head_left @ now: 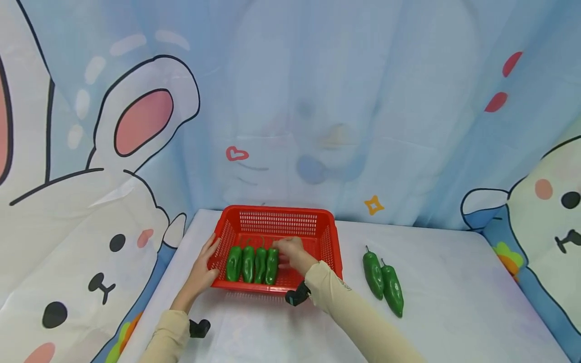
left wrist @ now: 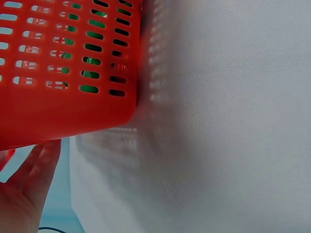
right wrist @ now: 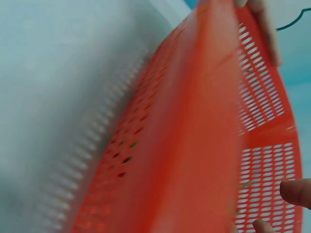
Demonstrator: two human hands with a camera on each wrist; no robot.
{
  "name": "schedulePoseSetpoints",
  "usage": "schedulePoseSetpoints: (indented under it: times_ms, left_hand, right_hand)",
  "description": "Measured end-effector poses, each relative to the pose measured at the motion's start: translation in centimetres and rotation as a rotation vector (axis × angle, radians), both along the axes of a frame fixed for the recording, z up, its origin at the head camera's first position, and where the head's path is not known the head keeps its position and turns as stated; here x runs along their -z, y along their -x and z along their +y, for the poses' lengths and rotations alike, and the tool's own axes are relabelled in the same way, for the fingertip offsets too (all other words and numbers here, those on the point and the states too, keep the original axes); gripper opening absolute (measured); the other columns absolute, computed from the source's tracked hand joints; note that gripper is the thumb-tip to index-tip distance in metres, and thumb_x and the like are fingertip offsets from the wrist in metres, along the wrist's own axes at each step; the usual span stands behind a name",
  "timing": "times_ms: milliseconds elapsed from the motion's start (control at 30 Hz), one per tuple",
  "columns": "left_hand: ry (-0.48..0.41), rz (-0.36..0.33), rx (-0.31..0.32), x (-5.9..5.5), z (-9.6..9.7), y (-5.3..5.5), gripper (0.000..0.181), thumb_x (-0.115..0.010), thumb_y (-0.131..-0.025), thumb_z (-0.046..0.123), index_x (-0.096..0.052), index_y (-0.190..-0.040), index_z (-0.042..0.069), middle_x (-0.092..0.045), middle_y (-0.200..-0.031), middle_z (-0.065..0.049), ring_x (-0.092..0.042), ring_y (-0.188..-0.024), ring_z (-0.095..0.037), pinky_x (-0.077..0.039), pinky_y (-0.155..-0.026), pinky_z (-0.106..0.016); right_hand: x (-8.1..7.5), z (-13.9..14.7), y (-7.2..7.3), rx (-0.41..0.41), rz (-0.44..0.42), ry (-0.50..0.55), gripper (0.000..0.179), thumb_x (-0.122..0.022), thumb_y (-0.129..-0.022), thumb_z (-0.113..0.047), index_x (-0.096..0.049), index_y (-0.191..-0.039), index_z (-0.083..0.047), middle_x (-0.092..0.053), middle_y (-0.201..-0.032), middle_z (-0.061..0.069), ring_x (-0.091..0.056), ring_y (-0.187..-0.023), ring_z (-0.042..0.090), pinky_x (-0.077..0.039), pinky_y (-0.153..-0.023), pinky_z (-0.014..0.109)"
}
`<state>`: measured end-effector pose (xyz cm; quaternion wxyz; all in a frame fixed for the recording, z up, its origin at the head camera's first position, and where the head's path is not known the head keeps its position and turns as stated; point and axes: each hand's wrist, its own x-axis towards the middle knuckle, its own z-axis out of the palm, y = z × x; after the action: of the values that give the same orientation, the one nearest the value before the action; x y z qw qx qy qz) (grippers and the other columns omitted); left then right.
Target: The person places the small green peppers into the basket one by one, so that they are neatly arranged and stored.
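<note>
A red plastic basket with slotted walls stands on the white table, holding several green peppers side by side in a row along its left half. My left hand rests at the basket's left rim, fingers extended and thumb near the front corner; its fingers reach the rim in the left wrist view. Inside the basket, my right hand is at the top of the rightmost pepper, fingertips right at its stem end. The right wrist view shows a fingertip above the slotted wall; the rim hides the pepper's grip area there.
Two more green peppers, one and another, lie side by side on the white table right of the basket. A blue curtain with cartoon prints hangs behind the table and along its sides.
</note>
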<state>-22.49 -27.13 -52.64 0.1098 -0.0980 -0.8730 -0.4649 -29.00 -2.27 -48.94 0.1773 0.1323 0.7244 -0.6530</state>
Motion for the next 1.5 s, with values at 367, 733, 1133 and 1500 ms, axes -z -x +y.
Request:
schedulePoseSetpoints:
  times_ms: [367,733,1133,1500]
  left_hand:
    - [0.007,-0.007,-0.005,0.2,-0.1,-0.5,0.084,-0.048,-0.068,-0.014,-0.032,-0.151,-0.006,-0.017,-0.162,-0.019,-0.015,-0.146,-0.043,-0.03,-0.104,-0.064]
    - [0.014,-0.011,0.016,0.1,-0.2,-0.5,0.084,-0.048,-0.069,-0.014,-0.03,-0.151,-0.006,-0.016,-0.162,-0.02,-0.014,-0.146,-0.045,-0.032,-0.102,-0.062]
    - [0.024,-0.02,0.015,-0.3,-0.4,-1.0,0.084,-0.048,-0.069,-0.014,-0.03,-0.151,-0.007,-0.015,-0.161,-0.021,-0.013,-0.146,-0.046,-0.032,-0.102,-0.064]
    - [0.023,-0.028,0.02,-0.6,0.2,-1.0,0.083,-0.05,-0.071,-0.014,-0.03,-0.151,-0.006,-0.015,-0.162,-0.02,-0.014,-0.146,-0.046,-0.031,-0.103,-0.065]
  right_hand:
    - [-4.1,0.3,-1.0,-0.111,0.061,0.08,0.033,-0.063,-0.092,-0.018,-0.062,-0.122,-0.002,-0.06,-0.125,0.023,-0.059,-0.114,0.043,-0.052,-0.087,0.054]
    - [-5.7,2.2,-1.2,-0.097,0.08,0.09,0.036,-0.062,-0.095,-0.018,-0.06,-0.125,0.0,-0.06,-0.127,0.024,-0.064,-0.108,0.037,-0.051,-0.087,0.055]
    - [-6.8,5.3,-1.4,-0.099,0.122,0.076,0.042,-0.061,-0.096,-0.02,-0.055,-0.133,-0.001,-0.056,-0.134,0.023,-0.063,-0.112,0.038,-0.05,-0.089,0.055]
    - [-7.6,12.4,-0.8,-0.041,0.099,-0.046,0.047,-0.057,-0.097,-0.02,-0.048,-0.138,0.001,-0.052,-0.135,0.027,-0.058,-0.118,0.041,-0.049,-0.092,0.054]
